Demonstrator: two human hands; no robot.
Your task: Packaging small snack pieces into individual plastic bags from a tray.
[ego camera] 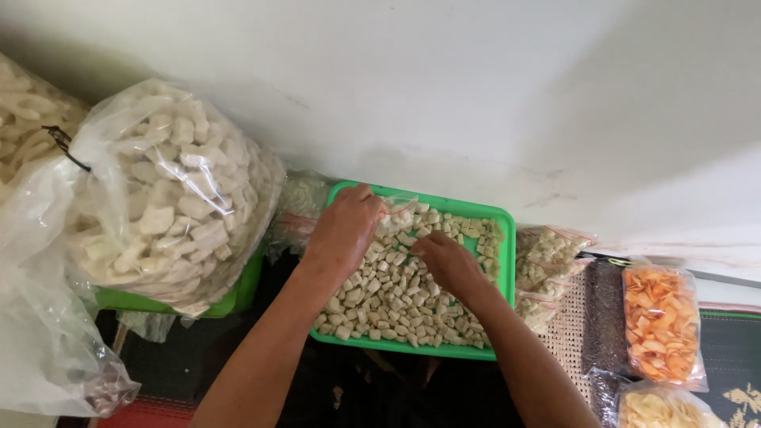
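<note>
Both forearms reach into the green tray [507, 238] of pale cracker pieces [396, 293]. Left hand [345, 226] pinches a small clear bag [399, 205]; right hand [448, 261] rests fingers curled among the pieces.

Both forearms reach forward, left hand [345, 226] and right hand [445, 261] curled downward.

Both hands, left hand [342, 226] and right hand [445, 261], are resting in the tray [507, 238]; a big bag [170, 194] is sitting left, small packets [662, 325] right, wall [476, 79] far.
</note>
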